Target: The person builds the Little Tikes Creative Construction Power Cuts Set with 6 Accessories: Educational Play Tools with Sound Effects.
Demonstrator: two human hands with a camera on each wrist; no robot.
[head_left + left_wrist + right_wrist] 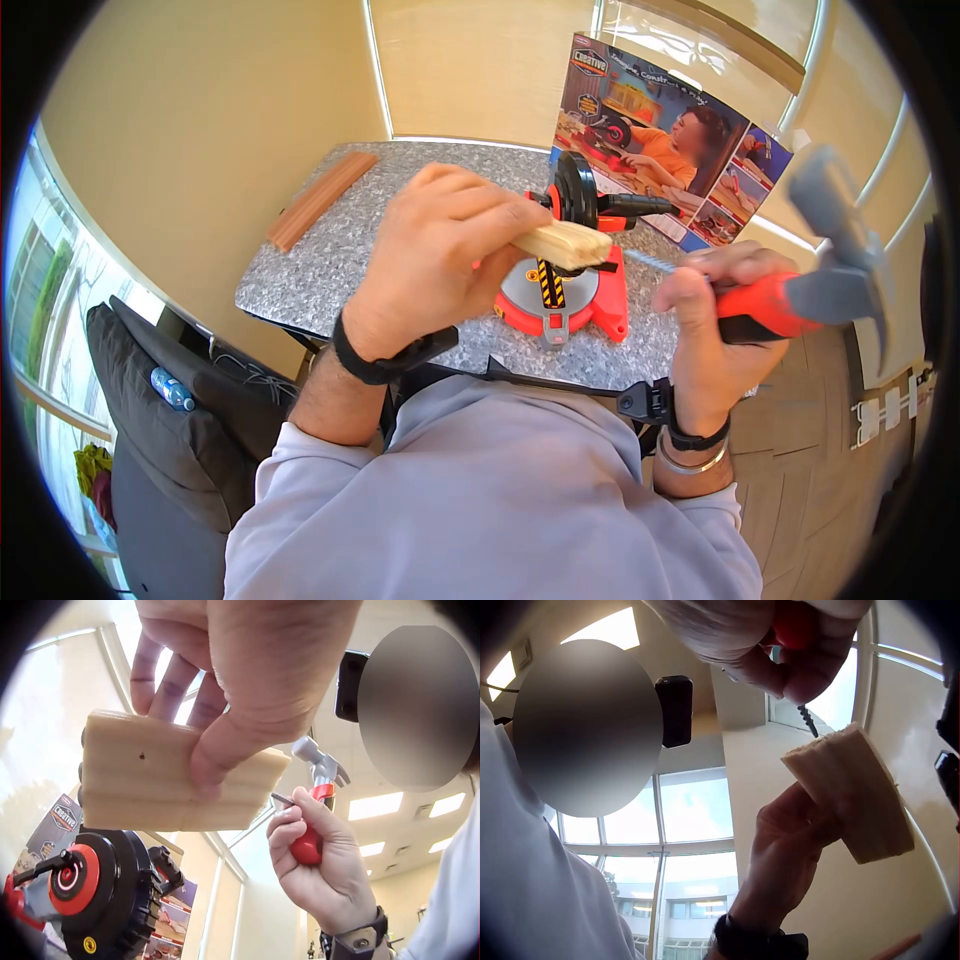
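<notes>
My left hand (435,240) holds a pale block of wood (568,243) up over the table, thumb on one face and fingers on the other. A small dark dot marks the broad face of the wood in the left wrist view. In my right hand (712,335) is a toy hammer with a red handle (765,306) and a grey head (838,245), tilted to the right. The thumb and forefinger of that same hand also pinch a grey threaded screw (652,262). Its tip (811,729) points at the rough end of the wood, close to it.
A red, black and grey toy mitre saw (575,190) stands on the speckled grey table (420,155) beyond my hands. Behind it leans a printed toy box (650,130). Reddish-brown strips (322,200) lie at the far left. A dark cushioned seat (170,420) is at left.
</notes>
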